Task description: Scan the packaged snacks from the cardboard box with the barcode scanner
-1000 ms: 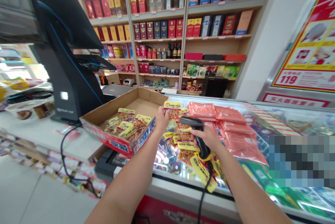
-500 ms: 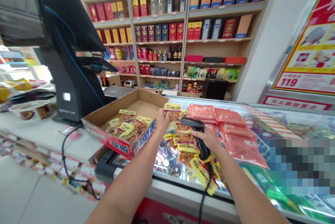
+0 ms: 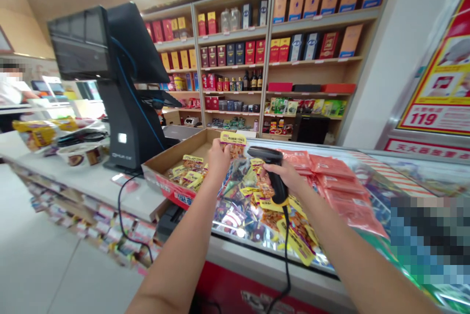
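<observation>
My left hand [image 3: 217, 159] is closed on a yellow-labelled snack packet [image 3: 232, 141], held up over the edge of a cardboard box [image 3: 161, 162]. My right hand [image 3: 288, 177] grips a black barcode scanner [image 3: 270, 167] whose head points at that packet. Its cable hangs down over the counter front. Inside the box lie several more yellow-labelled packets [image 3: 188, 176]. More of them are spread on the glass freezer lid [image 3: 257, 235] under my hands.
Pink packets [image 3: 330, 181] lie in a row right of the scanner. A black register screen on a stand [image 3: 121, 84] sits on the white counter [image 3: 84, 181] to the left. Shelves of boxed goods [image 3: 257, 54] fill the back wall. A person stands far left.
My left hand lifted the packet higher, in front of the scanner. The scanner rose slightly with my right hand. The view swung to the left and up.
</observation>
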The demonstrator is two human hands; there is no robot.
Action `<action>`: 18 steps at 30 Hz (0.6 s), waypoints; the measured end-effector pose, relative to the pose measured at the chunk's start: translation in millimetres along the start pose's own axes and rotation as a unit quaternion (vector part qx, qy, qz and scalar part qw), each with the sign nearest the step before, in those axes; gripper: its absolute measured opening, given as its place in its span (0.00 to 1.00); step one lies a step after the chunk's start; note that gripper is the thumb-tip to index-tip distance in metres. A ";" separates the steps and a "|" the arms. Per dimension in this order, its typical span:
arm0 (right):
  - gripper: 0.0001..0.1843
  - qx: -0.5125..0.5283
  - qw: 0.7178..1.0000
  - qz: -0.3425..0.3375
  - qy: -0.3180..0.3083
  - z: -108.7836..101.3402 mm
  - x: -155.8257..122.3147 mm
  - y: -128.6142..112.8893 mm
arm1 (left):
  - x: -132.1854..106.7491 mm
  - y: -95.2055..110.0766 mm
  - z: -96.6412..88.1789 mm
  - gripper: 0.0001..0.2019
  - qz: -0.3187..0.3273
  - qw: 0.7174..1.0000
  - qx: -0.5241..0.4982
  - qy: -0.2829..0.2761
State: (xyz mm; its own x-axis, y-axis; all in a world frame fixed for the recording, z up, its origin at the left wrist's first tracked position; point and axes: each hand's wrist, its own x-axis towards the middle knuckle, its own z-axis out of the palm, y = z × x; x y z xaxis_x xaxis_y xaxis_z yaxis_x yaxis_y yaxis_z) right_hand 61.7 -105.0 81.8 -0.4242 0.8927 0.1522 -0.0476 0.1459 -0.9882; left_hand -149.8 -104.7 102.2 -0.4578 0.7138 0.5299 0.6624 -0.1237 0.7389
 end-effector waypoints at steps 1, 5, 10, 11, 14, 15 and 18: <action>0.15 0.009 1.000 -0.008 -0.006 10.4 4.2 -4.5 | 4.6 -4.0 -15.2 0.11 -0.011 0.999 0.033 0.012; 0.14 0.010 0.999 -0.002 -0.035 48.1 17.5 -11.7 | 17.9 -29.7 -60.3 0.23 -0.067 0.984 0.163 0.037; 0.14 0.019 0.999 0.004 -0.028 54.2 9.8 -11.3 | 2.2 -43.3 -49.1 0.22 0.094 0.978 0.177 0.062; 0.14 0.031 0.999 0.005 -0.019 47.9 4.4 -11.3 | -7.8 -40.3 -37.0 0.19 0.136 0.976 0.165 0.036; 0.11 0.084 0.996 0.017 0.023 17.1 -17.4 -12.3 | -52.0 -20.9 8.1 0.15 0.241 0.954 0.147 -0.103; 0.09 0.107 0.993 0.012 0.051 4.2 -25.9 -13.0 | -70.5 -11.6 23.1 0.16 0.274 0.937 0.142 -0.162; 0.07 0.151 0.985 0.037 0.079 -34.2 -51.4 -16.2 | -128.8 21.0 59.1 0.28 0.373 0.867 0.120 -0.306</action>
State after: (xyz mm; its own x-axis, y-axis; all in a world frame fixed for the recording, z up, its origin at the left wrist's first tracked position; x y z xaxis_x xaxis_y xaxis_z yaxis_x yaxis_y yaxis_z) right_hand 115.1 -138.7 90.7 -0.2918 0.9548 0.0568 -0.2981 -0.0344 -0.9539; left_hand -41.8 -158.5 24.8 0.5042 0.7381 0.4484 0.7766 -0.6146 0.1385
